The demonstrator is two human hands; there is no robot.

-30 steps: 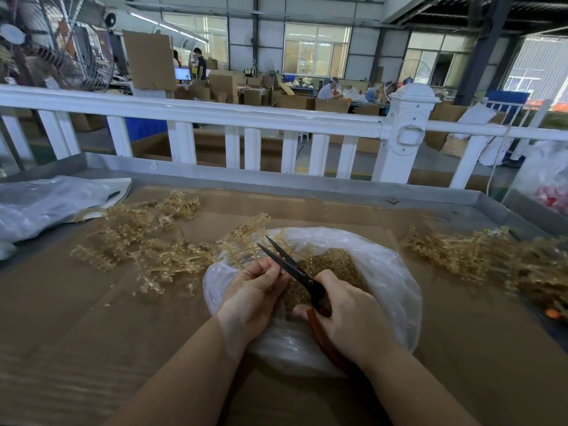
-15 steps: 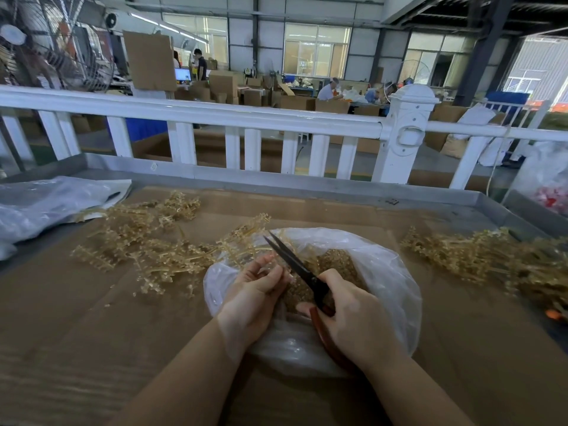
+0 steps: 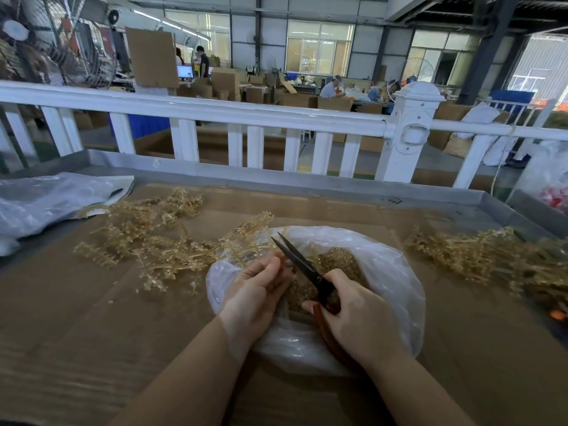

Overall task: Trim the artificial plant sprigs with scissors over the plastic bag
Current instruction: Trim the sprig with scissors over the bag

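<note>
Scissors (image 3: 302, 265) now closed — right hand (image 3: 359, 321) gripping them, left hand (image 3: 255, 293) pinching sprig (image 3: 246, 241).

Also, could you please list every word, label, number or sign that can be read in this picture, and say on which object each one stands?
No text can be read anywhere.
Lit computer screen far behind the white plastic fence: too small and blurred.
Brown cardboard boxes in the background: no legible marks.
Red-handled black scissors held by the right hand, clear plastic bag, left hand: no print visible.
</note>
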